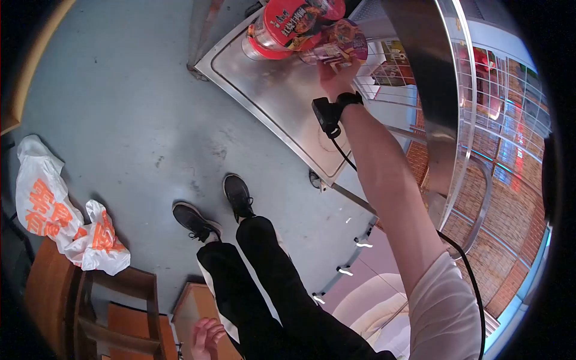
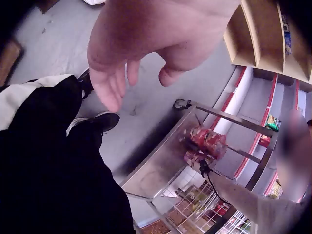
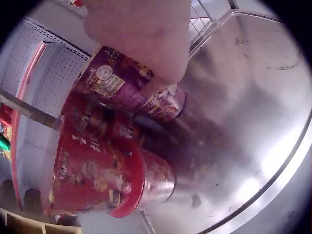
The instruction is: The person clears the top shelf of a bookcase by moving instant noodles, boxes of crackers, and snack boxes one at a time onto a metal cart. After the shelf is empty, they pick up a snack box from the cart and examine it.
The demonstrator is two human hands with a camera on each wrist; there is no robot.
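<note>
At the far left of the head view, white plastic bags (image 1: 45,198) with orange characters lie crumpled by brown wooden furniture (image 1: 90,312). Further right, low in the view, the left hand (image 1: 207,339) hangs over the floor, well apart from the goods; its fingers are loosely bent, open, and hold nothing. Past the dark shoes (image 1: 238,195), the shiny metal counter (image 1: 273,99) has a raised rim and a few dark marks. At its upper end, red tubs (image 1: 288,24) sit close together, with white characters and food pictures on glossy red, and a silvery band below the red rim of one. Just right of them, at the same end of the counter, is the purple tub (image 1: 345,39): rounded and glossy, printed with orange and yellow food pictures, a round white mark and a pale label panel. Whether its base touches the metal is unclear. The right hand (image 1: 339,77) grips it, fingers closed on its side, a black strapped device (image 1: 327,115) at the wrist. Rightmost stand wire racks (image 1: 510,108) with packages behind the mesh.
</note>
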